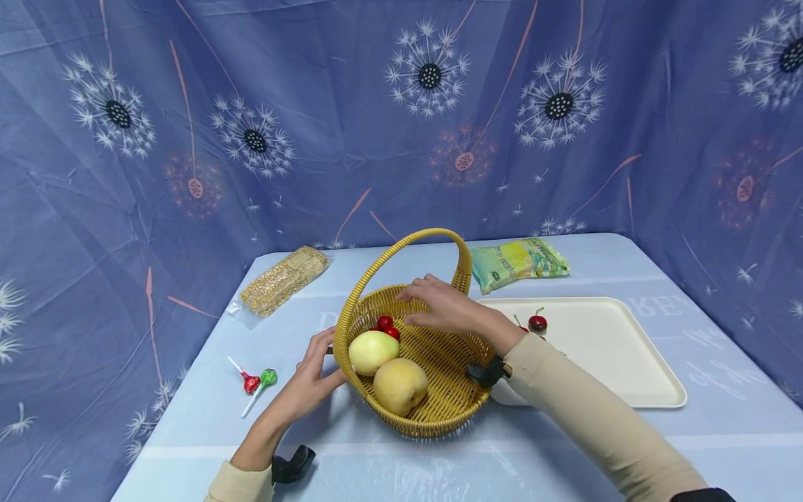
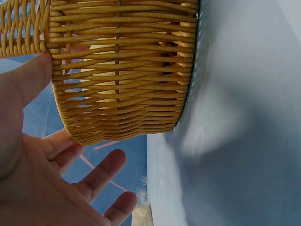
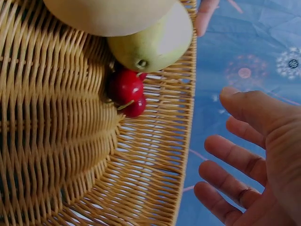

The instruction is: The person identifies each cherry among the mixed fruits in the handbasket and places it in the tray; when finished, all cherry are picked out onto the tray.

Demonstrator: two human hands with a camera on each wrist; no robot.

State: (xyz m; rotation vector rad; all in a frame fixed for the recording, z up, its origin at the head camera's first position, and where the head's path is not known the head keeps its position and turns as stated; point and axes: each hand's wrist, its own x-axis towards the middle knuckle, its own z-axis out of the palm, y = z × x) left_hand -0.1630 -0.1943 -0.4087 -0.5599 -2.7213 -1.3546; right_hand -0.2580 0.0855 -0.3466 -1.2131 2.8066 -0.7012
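A yellow wicker basket (image 1: pixel 448 380) with a tall arched handle stands mid-table. Inside lie a pale yellow-green fruit (image 1: pixel 373 353), a round peach-like yellow fruit (image 1: pixel 399 387) and red cherries (image 3: pixel 126 88) against the wall. My left hand (image 1: pixel 311 382) touches the basket's outer left side: the thumb rests by the handle's base in the left wrist view, and other fingers spread loosely around the outside. Above the basket's far rim hovers my right hand (image 1: pixel 442 307), its loosely spread fingers holding nothing. Dark cherries (image 1: pixel 537 323) lie on a cream tray (image 1: pixel 617 355), partly behind my right forearm.
A red lollipop (image 1: pixel 251 383) and a green lollipop (image 1: pixel 268 378) lie left of my left hand. Behind them is a clear bag of grains (image 1: pixel 282 279). A green-yellow packet (image 1: pixel 521 263) lies behind the tray. Patterned blue cloth (image 1: pixel 351 125) hangs around the table.
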